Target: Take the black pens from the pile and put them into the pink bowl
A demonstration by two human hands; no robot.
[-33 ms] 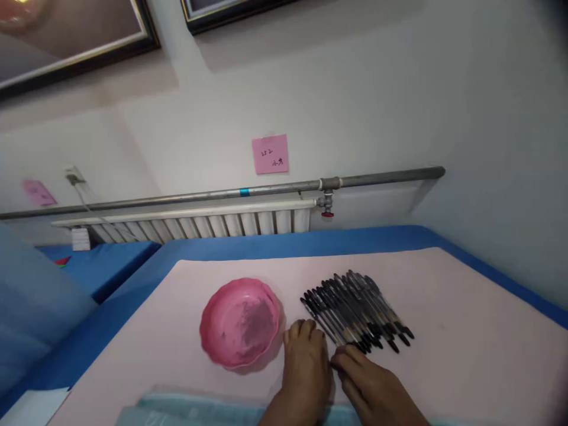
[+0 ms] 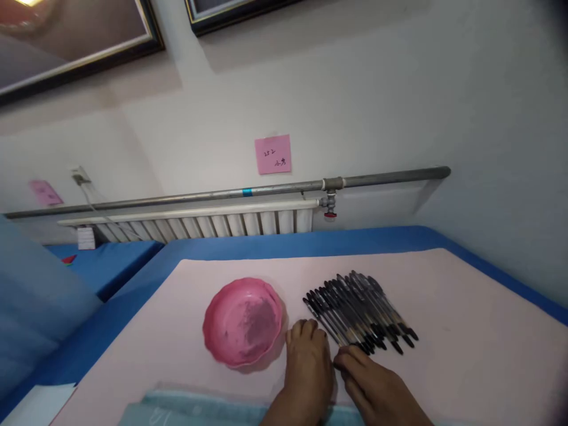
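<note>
Several pens point(image 2: 355, 310) with black caps lie side by side in a slanted row on the pink sheet. My left hand point(image 2: 308, 364) is palm down between the bowl and the row's left side, its fingers bent and held together. At the near end of the row is my right hand point(image 2: 375, 384), its fingers curled inward towards my left hand. What either hand has under its fingers, if anything, is hidden. A pink bowl point(image 2: 213, 340) with a wavy rim stands left of my left hand; dark smudges mark its inside.
The pink sheet point(image 2: 465, 331) covers a blue-edged table point(image 2: 355, 236). A light-blue cloth point(image 2: 190, 408) lies at the near edge, partly under my forearms. White paper point(image 2: 48, 405) lies at the near left. Behind the table are a radiator point(image 2: 231, 223) and a pipe point(image 2: 394, 176).
The whole view has shifted very slightly. My hands, the pens and the bowl keep their places relative to one another.
</note>
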